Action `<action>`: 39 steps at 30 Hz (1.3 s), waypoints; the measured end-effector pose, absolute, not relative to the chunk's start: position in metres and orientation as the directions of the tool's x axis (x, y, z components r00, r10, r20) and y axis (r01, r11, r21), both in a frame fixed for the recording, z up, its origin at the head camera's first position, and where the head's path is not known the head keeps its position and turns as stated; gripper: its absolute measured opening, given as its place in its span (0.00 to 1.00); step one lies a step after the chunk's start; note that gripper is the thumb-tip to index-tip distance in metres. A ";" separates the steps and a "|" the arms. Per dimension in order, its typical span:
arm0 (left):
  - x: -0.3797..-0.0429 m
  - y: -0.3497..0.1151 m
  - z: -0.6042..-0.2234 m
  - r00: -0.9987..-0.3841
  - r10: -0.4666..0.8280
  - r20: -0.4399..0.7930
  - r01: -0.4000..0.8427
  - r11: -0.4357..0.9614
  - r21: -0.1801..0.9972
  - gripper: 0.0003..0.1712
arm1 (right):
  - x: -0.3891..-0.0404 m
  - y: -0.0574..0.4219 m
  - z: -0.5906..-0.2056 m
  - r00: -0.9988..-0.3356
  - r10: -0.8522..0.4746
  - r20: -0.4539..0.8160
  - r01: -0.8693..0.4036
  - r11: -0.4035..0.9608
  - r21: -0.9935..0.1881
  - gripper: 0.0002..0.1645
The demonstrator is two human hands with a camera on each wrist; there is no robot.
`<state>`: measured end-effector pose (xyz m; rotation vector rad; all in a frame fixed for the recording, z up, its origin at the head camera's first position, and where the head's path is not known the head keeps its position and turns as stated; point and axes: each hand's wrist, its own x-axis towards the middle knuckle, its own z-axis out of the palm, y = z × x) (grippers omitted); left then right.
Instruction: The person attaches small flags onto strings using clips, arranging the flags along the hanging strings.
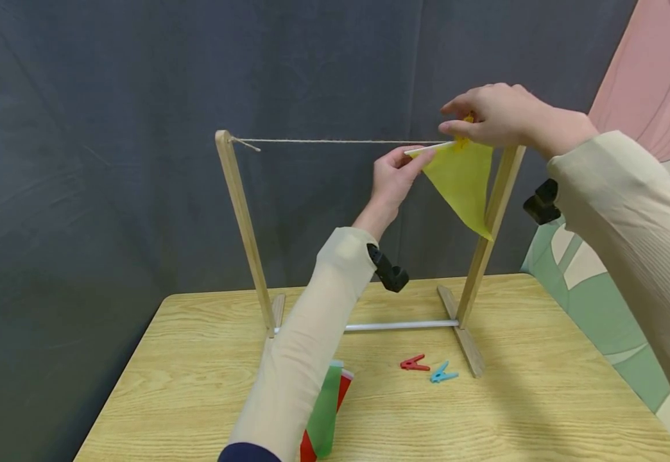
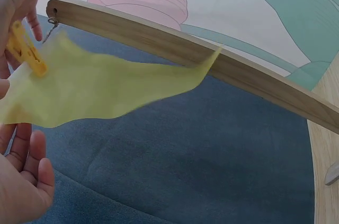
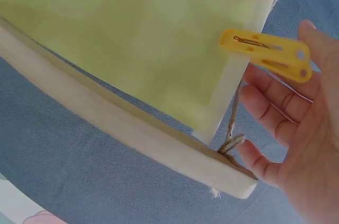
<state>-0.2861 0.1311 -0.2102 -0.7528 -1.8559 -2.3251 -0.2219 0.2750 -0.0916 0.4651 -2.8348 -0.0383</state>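
Note:
A yellow triangular flag (image 1: 461, 179) with a white top edge hangs at the right end of the string (image 1: 335, 140). My left hand (image 1: 395, 179) pinches the left end of that edge between thumb and fingers. A yellow clothespin (image 3: 267, 52) sits across the white edge near the string's knot, its jaws over the cloth. My right hand (image 1: 499, 115) is around the clothespin's handle end; in the right wrist view its thumb is beside the handle and the other fingers spread loosely behind. The flag's tip hangs by the right wooden post (image 1: 499, 192).
A red clothespin (image 1: 414, 363) and a blue clothespin (image 1: 443, 373) lie on the wooden table (image 1: 543, 398). Green (image 1: 325, 414) and red flags lie partly under my left forearm. The left post (image 1: 245, 224) and a white bottom bar (image 1: 401, 325) complete the frame.

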 end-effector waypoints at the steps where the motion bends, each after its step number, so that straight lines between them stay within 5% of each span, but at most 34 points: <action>1: -0.287 0.131 -0.211 -0.876 0.240 0.419 0.356 -0.263 0.896 0.13 | -0.221 0.275 -0.092 -0.910 -0.321 0.262 -0.314 0.947 0.067 0.32; 39: -0.298 0.102 -0.222 -0.862 0.205 0.463 0.429 -0.189 0.883 0.15 | -0.193 0.279 -0.128 -0.688 -0.434 0.581 -0.510 0.859 0.039 0.22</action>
